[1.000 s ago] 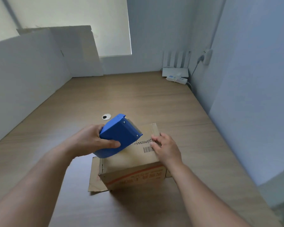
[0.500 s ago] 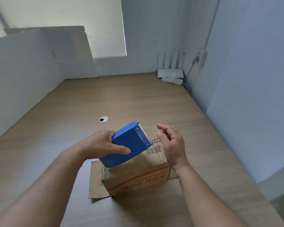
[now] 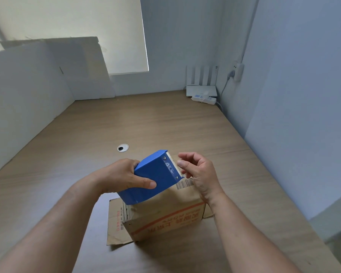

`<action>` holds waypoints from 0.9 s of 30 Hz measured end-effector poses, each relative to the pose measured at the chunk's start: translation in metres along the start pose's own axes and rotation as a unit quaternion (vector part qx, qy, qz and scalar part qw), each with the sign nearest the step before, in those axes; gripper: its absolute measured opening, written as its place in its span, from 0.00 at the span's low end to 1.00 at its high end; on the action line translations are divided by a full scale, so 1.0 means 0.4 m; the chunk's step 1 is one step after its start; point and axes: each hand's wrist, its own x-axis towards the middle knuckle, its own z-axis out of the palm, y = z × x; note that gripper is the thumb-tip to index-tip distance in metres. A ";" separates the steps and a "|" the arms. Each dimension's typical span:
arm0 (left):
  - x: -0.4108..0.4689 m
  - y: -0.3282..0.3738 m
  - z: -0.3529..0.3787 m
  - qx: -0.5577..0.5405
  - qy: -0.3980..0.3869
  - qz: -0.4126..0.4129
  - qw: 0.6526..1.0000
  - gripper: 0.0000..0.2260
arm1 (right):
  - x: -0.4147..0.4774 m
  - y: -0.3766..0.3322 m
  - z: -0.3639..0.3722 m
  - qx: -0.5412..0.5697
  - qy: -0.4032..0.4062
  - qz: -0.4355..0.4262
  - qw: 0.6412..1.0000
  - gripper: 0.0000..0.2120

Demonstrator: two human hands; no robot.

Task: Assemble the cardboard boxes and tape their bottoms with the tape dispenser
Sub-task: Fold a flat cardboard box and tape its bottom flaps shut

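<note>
**Both hands up at the dispenser, box sitting underneath**

Head view, the only angle on offer. Left hand (image 3: 124, 176) has the blue tape dispenser (image 3: 156, 178) firmly. The thumb lies across the near face and the fingers wrap round the far side. The tool is lifted and tilted, so its serrated cutter points up and to the right. Right hand (image 3: 200, 174) is right at that cutter, fingers curled, thumb and forefinger tips close together just beside the teeth. Whether a tape end is pinched between them I cannot tell, as no tape can be made out there.

Underneath sits the cardboard box (image 3: 165, 213), on the worktop (image 3: 165, 125), between the two forearms. Its upturned face is plain brown, with a barcode (image 3: 184, 183) showing just below the dispenser's nose. Red printing on the near side reads upside down. One flap (image 3: 116, 223) lies flat on the worktop out to the left, and another peeks out at the right. The dispenser's lower corner hangs over the box's left end, but whether it touches is hard to call.

Further back there's a round cable grommet (image 3: 123, 148) set in the wood, well apart from the box. In the far right corner stands a white router (image 3: 202, 89) with upright antennas, a power strip (image 3: 204, 98) just in front of it. A plug sits in the wall socket (image 3: 238, 71) above. White boards (image 3: 83, 71) lean at the far left.
</note>
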 end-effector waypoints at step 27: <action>-0.005 0.064 -0.085 0.149 0.013 -0.238 0.960 0.21 | 0.067 0.055 -0.087 -0.221 0.163 0.109 0.955 0.09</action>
